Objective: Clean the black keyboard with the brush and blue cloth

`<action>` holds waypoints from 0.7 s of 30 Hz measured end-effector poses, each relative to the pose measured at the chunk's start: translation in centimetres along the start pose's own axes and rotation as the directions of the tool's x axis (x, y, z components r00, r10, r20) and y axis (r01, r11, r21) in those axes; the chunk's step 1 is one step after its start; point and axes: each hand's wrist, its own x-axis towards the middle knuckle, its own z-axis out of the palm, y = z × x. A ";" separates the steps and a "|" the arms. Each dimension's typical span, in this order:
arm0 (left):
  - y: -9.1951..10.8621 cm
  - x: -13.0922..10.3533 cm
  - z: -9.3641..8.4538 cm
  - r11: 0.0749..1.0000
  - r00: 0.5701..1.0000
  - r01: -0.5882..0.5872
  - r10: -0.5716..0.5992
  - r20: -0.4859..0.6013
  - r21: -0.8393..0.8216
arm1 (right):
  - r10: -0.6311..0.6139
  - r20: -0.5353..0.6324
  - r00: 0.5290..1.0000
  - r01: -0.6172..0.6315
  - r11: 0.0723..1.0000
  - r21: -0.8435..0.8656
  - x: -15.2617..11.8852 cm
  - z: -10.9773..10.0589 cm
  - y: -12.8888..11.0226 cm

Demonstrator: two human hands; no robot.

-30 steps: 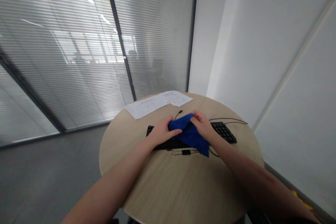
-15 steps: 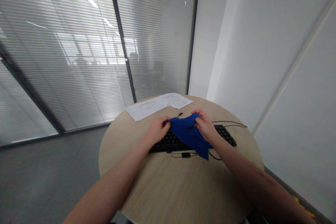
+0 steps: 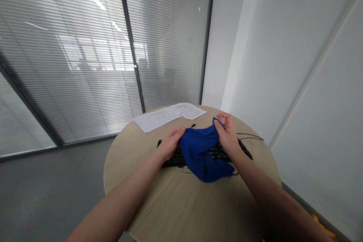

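Note:
A blue cloth [image 3: 201, 151] hangs between my two hands, its upper edge stretched across and its lower part drooping toward me. My left hand [image 3: 171, 141] pinches its upper left corner between thumb and fingers. At the other end, my right hand [image 3: 227, 132] grips the upper right corner, which pokes up past the thumb. Below the cloth lies a black keyboard [image 3: 171, 162], largely covered by cloth and hands. Whether the cloth touches the keys I cannot tell.
Printed paper sheets [image 3: 159, 118] lie at the far side of the round wooden table [image 3: 181, 208]. A thin black cable [image 3: 251, 134] runs along the right, and a small cable plug [image 3: 193, 125] sits behind the cloth. Glass panels with blinds [image 3: 170, 64] and a white wall [image 3: 283, 64] stand beyond.
My right hand has risen and moved slightly right, pulling the cloth's upper edge wider. The cloth has spread open and its lower part has swung, covering the small black piece in front of the keyboard.

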 end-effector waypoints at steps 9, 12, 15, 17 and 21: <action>-0.6 0.7 -1.2 0.918 0.999 -0.039 0.051 -0.019 0.395 | 0.159 0.182 0.970 -0.160 0.987 -0.007 0.2 -0.5 1.8; -0.6 0.9 -1.4 0.832 0.992 -0.124 0.124 0.036 0.540 | 0.155 0.176 0.972 -0.154 0.988 -0.019 0.2 -0.3 2.0; -0.4 0.5 -0.9 0.741 0.972 -0.226 0.209 0.103 0.632 | 0.120 0.221 0.968 -0.125 0.992 0.011 -0.1 0.0 2.4; -0.2 0.1 -0.4 0.692 0.955 -0.288 0.259 0.145 0.662 | 0.105 0.244 0.964 -0.110 0.994 0.009 -0.4 0.3 2.8; -0.2 -0.6 0.7 0.626 0.923 -0.357 0.350 0.159 0.693 | 0.035 0.266 0.963 -0.011 0.996 -0.090 -1.1 0.7 3.8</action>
